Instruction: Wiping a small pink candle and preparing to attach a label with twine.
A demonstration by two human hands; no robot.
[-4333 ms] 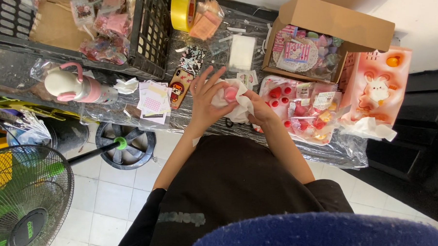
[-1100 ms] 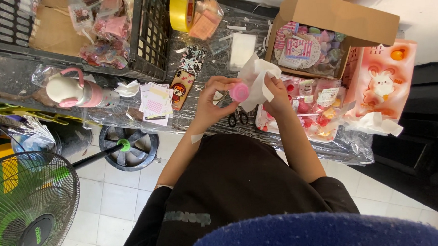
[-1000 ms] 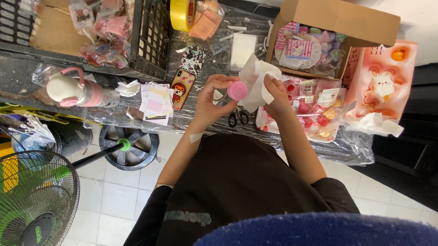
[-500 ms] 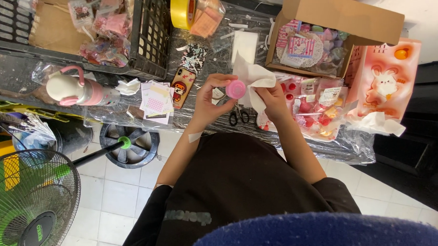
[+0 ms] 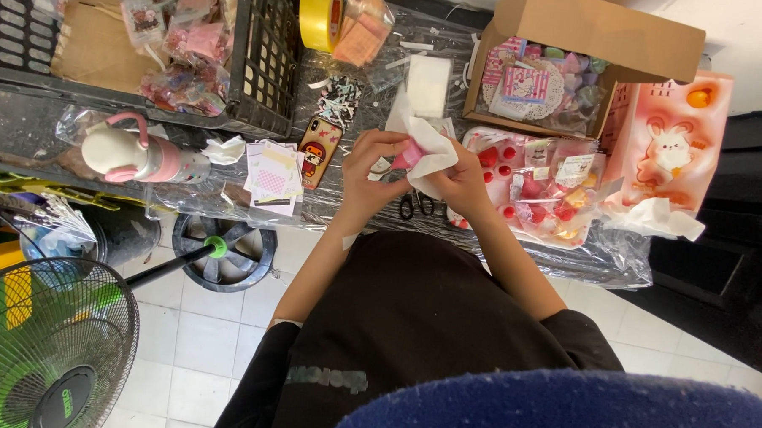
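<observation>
My left hand (image 5: 367,178) and my right hand (image 5: 461,180) are raised together above the table edge. Between them sits a small pink round item (image 5: 407,156), half wrapped in a white tissue sheet (image 5: 427,145). The right hand presses the tissue over the item while the left hand's fingers hold the pink item from the other side. Black-handled scissors (image 5: 417,206) lie on the table just below the hands. A phone with a red cartoon case (image 5: 319,152) lies to the left of the left hand.
A tray of small red and pink packets (image 5: 540,190) lies to the right, beside a pink rabbit-printed box (image 5: 672,144) and an open cardboard box (image 5: 586,35). A black crate (image 5: 264,62), yellow tape roll (image 5: 320,16), pink bottle (image 5: 134,154) and floor fan (image 5: 43,346) are at left.
The hands lifted the pink item and the tissue off the table. The tissue, earlier held open beside the item, is now folded over it, and the hands have closed together.
</observation>
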